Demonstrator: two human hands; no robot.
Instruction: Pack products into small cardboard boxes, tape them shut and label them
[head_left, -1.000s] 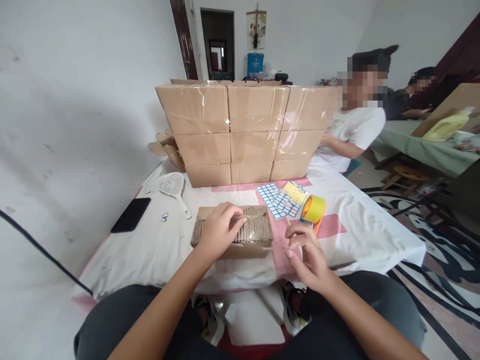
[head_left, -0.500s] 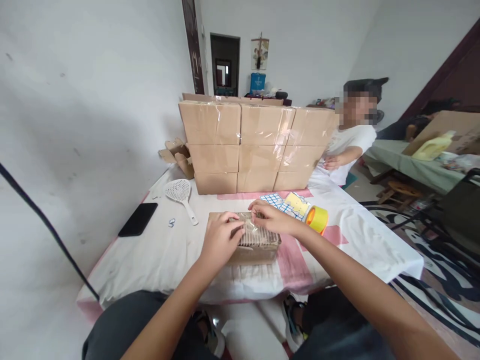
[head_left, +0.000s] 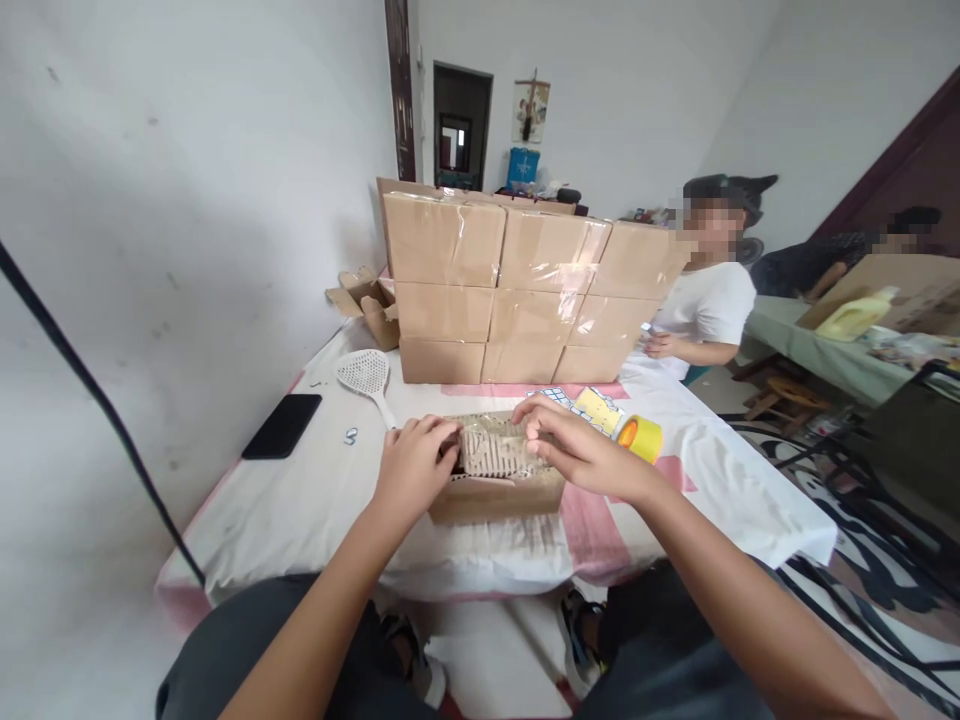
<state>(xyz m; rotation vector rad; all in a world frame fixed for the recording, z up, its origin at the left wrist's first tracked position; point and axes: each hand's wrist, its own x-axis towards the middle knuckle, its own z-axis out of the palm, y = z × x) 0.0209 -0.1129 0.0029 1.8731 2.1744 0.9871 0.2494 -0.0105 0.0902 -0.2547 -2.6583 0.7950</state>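
Note:
A small cardboard box [head_left: 495,500] lies near the front of the cloth-covered table. Along its left end, my left hand [head_left: 416,455] has its fingers curled over the edge, beside a dark gap in the top. Lifted at the left, a torn corrugated flap [head_left: 491,452] with clear tape on it slants across the box top. My right hand [head_left: 566,445] is closed at the right end of this flap, thumb and fingers pinching it; the exact grip is partly hidden. A roll of yellow tape [head_left: 646,438] sits just beyond my right wrist.
Stacked cardboard boxes [head_left: 525,290] wrapped in clear film stand at the back. A white slotted skimmer [head_left: 364,372], a black phone [head_left: 283,426] and an open carton [head_left: 367,305] are at left. Yellow and blue-lined labels [head_left: 598,410] lie behind my right hand. Another person [head_left: 712,300] is at right.
The flap's left side has come up, showing a dark gap in the box top. My left hand has moved left to the box end; my right hand has shifted slightly right.

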